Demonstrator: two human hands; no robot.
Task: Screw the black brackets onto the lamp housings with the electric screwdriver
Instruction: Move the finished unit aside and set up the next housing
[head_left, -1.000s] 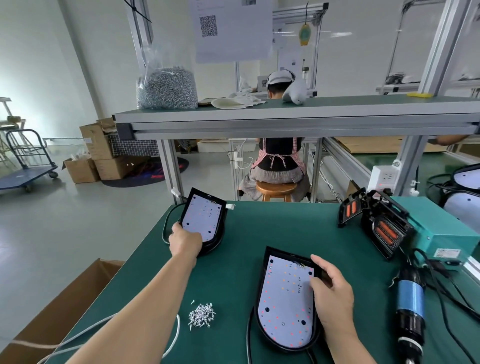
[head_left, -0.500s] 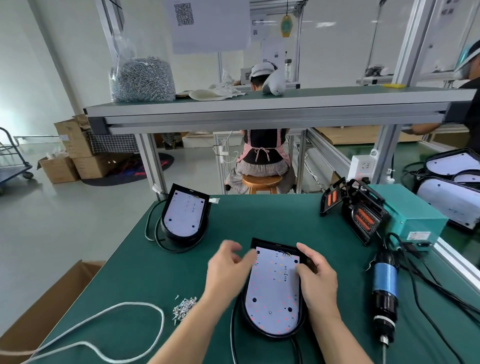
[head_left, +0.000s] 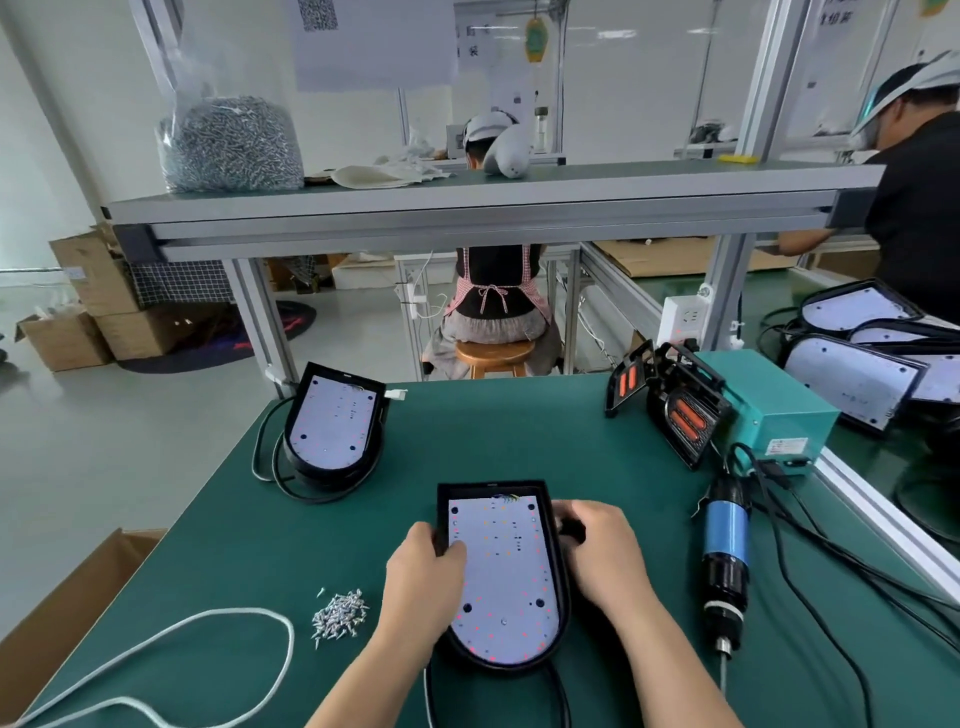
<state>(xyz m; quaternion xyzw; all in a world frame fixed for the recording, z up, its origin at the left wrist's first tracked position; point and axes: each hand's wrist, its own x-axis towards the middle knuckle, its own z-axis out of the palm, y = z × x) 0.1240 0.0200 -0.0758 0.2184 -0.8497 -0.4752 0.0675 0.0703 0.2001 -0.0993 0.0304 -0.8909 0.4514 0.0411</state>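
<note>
A black lamp housing with a white LED board lies face up on the green table in front of me. My left hand grips its left edge, thumb on the board. My right hand holds its right side, fingers curled around a black part there, probably the bracket. A second lamp housing sits at the far left with its cable. The electric screwdriver, blue and black, lies on the table to the right, tip toward me. A small pile of screws lies left of my left hand.
A teal box with black clamps stands at the right rear. Black cables trail across the right side. A white cord loops at the front left. A cardboard box stands beside the table's left edge. Two people work beyond.
My left hand left the far housing and came to grip the near housing's left edge. The near housing has turned square to me. My view shifted left and closer.
</note>
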